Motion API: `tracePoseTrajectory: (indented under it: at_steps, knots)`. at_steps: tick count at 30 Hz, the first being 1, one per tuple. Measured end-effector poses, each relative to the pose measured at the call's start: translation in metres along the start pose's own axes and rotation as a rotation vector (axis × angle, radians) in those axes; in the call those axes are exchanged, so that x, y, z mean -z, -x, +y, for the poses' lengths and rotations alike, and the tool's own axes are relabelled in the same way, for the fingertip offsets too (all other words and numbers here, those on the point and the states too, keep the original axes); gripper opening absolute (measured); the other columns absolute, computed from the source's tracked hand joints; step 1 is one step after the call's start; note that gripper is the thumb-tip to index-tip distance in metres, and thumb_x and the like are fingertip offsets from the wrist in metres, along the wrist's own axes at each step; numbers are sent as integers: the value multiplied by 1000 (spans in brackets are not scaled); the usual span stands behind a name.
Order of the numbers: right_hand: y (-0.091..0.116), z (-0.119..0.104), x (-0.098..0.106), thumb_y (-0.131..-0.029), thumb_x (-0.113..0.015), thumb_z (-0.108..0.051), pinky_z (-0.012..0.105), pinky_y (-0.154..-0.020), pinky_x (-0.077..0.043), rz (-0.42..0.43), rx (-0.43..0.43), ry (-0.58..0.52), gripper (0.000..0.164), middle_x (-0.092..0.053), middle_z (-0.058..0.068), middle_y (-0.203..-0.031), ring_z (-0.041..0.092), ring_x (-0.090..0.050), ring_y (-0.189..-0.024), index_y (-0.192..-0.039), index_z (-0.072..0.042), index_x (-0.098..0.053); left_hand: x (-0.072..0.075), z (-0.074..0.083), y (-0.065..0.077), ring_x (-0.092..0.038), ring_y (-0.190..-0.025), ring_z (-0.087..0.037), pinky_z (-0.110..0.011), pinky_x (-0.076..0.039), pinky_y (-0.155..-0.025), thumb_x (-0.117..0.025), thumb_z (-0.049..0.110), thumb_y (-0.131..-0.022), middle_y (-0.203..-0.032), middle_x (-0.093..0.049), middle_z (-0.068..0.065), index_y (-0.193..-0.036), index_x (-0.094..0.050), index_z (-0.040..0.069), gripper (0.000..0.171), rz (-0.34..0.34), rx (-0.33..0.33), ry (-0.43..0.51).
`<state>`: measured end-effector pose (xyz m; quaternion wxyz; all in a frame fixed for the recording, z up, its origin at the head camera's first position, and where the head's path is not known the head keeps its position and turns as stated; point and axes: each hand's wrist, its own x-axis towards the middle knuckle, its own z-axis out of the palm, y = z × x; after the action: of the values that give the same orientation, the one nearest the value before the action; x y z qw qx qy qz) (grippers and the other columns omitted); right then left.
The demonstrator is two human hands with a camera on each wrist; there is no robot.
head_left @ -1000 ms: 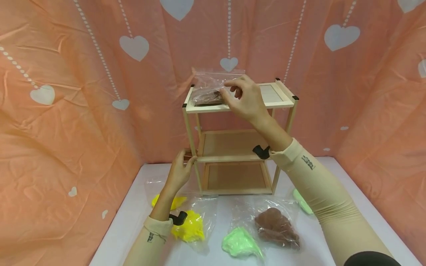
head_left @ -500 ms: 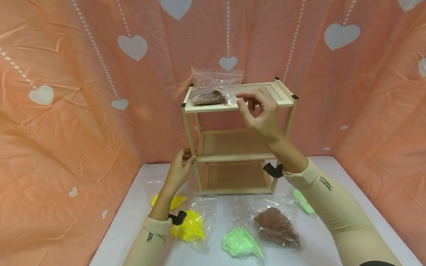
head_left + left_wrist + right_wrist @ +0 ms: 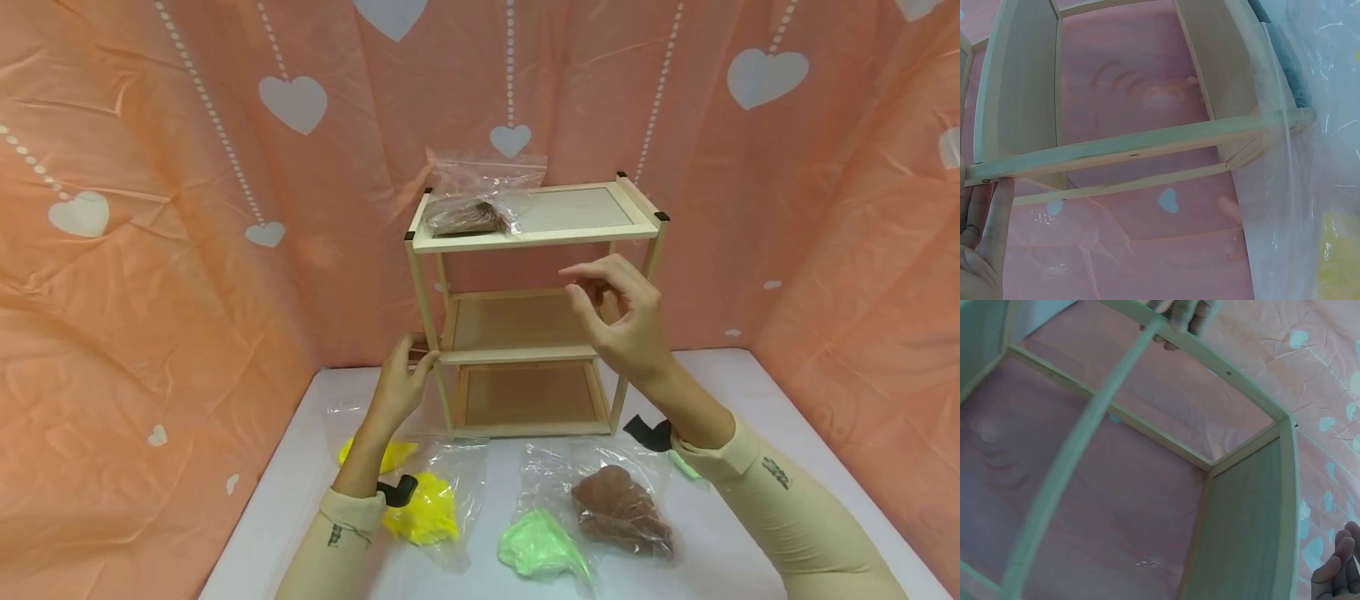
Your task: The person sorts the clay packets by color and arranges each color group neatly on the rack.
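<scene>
A three-tier wooden shelf (image 3: 525, 357) stands on the white table. My left hand (image 3: 401, 383) grips its left front post at the middle tier. In the left wrist view, fingers (image 3: 1000, 215) of that hand lie against the post. My right hand (image 3: 626, 321) hangs in the air before the shelf's right side, fingers loosely bent, thumb and forefinger apart, holding nothing. A clear zip bag (image 3: 487, 179) with a brown lump (image 3: 461, 218) inside lies on the left of the top tier.
Bagged yellow lumps (image 3: 423, 512) lie by my left forearm. A light green lump (image 3: 540, 546) and a larger brown lump (image 3: 618, 508), both bagged, lie in front of the shelf. Another green piece (image 3: 684, 465) is partly behind my right wrist. A pink heart-print curtain (image 3: 375, 267) surrounds the table.
My right hand has let go of the zip bag on the top tier and moved down and to the right. The left hand keeps its grip on the post.
</scene>
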<state>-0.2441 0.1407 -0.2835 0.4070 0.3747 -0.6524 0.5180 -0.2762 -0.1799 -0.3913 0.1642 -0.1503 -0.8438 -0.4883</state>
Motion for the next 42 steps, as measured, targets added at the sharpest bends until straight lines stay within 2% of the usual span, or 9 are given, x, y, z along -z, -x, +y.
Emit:
tracePoseTrajectory:
  at_steps: [4,11,17,25,33,42]
  knots:
    - [18,1,9,-91,-70,13,18,-67,-43,-36,-27,4,22,-66,9,-92,12,-55,-82,-110,4,-77,2,0,0,-67,-118,-39,-54,-60,-100,-64,22,-110,-128,-66,-21,-135,-60,-1,34,-22,22,21]
    - [51,3,30,-90,-71,13,17,-70,-46,-97,-87,67,25,-70,10,-94,11,-58,-84,-111,1,-78,4,-1,-1,-67,-118,-41,-55,-61,-99,-65,18,-109,-126,-66,-23,-131,-61,-2,31,-5,10,11]
    - [81,3,44,-87,-75,17,20,-70,-48,-147,-157,125,30,-69,2,-90,9,-58,-82,-110,-2,-79,5,-1,-1,-67,-119,-41,-55,-60,-100,-64,20,-110,-127,-66,-24,-133,-60,-2,33,-5,18,20]
    - [119,8,63,-80,-82,15,18,-67,-48,-235,-165,243,38,-68,-4,-87,8,-58,-78,-110,-9,-79,4,-1,0,-66,-119,-40,-54,-61,-100,-64,20,-110,-128,-66,-23,-134,-60,-2,33,-16,27,19]
    - [155,8,84,-85,-86,5,19,-65,-46,-380,-282,342,35,-61,-17,-86,9,-56,-75,-112,-16,-78,2,-1,0,-66,-118,-40,-54,-61,-99,-65,20,-109,-127,-67,-22,-134,-61,-1,32,-9,30,24]
    - [206,10,99,-85,-88,0,21,-61,-47,-469,-375,363,33,-64,-21,-90,1,-54,-75,-111,-18,-77,-1,-1,-1,-66,-118,-39,-54,-61,-99,-66,20,-109,-126,-67,-22,-133,-62,-2,33,-3,23,36]
